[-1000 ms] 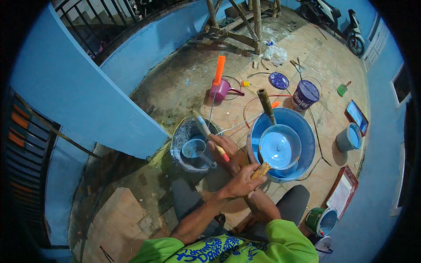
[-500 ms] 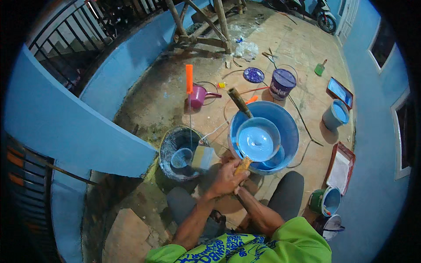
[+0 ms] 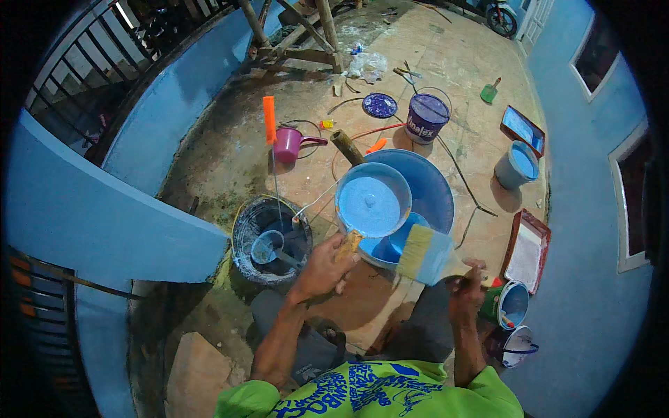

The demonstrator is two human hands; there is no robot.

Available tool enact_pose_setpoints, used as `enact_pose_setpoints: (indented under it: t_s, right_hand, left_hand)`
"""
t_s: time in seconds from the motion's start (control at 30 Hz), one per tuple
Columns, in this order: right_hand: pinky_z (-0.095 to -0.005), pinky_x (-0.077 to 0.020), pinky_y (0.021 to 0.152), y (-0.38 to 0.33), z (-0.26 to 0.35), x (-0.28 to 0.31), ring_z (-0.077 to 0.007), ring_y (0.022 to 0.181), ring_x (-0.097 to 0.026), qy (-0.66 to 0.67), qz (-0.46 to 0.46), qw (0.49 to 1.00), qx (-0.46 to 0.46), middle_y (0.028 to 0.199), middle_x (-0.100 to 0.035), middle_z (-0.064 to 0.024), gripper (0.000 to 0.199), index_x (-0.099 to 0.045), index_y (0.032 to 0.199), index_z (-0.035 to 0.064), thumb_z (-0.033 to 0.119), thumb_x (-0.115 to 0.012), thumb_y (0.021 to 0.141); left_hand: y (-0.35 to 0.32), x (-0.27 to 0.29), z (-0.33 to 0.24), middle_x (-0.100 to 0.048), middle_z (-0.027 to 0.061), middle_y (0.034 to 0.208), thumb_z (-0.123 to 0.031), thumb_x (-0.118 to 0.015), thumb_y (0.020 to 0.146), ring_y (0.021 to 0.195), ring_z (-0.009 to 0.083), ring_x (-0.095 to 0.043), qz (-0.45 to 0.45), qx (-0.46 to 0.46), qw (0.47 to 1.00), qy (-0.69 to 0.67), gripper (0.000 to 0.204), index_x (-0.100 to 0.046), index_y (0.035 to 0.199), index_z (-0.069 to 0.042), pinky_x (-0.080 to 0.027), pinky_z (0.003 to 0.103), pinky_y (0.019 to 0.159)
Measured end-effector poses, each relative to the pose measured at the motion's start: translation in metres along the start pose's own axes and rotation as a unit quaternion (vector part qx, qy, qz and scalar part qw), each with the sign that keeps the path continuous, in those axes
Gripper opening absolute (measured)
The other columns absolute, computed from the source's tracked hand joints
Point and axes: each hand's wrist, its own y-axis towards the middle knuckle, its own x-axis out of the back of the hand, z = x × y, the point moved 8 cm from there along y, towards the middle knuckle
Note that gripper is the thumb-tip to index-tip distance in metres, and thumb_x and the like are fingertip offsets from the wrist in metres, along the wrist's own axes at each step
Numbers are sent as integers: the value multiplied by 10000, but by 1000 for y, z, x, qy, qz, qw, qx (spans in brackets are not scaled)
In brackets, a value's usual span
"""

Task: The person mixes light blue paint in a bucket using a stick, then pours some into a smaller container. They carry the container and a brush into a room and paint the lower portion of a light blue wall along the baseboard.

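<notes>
A wide paintbrush (image 3: 425, 254), light, with soft wet bristles, is gripped by its handle in the right hand (image 3: 465, 287), at three o'clock from the left hand (image 3: 322, 268), which is closed on a wooden handle (image 3: 348, 245) beside the blue basin (image 3: 433, 189); the handle looks the best hold.

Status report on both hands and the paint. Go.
Left hand shut on wooden handle of the blue paint scoop. Right hand shut on wide paintbrush, bristles blue. Both over big blue basin. Nothing blocking.
</notes>
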Motion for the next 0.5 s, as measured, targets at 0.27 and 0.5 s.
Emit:
enact_pose_setpoints:
  t_s: [0.27,0.5]
  right_hand:
    - [-239,-409,552,40,161,-94,-83,682,-528,-45,88,920,379,876,-593,-22,227,-583,1100,58,264,-566,1005]
    - [-232,-403,493,55,183,-132,-93,595,-535,-66,82,914,392,767,-611,-46,229,-647,1018,9,229,-619,961]
  left_hand:
    - [5,-14,8,-530,4,668,-126,-627,946,445,65,-485,11,12,1000,0,250,-520,1119,20,-398,218,381]
    - [8,-16,32,-530,1,668,-119,-629,942,452,66,-489,22,12,1000,-13,238,-526,1110,14,-395,217,386]
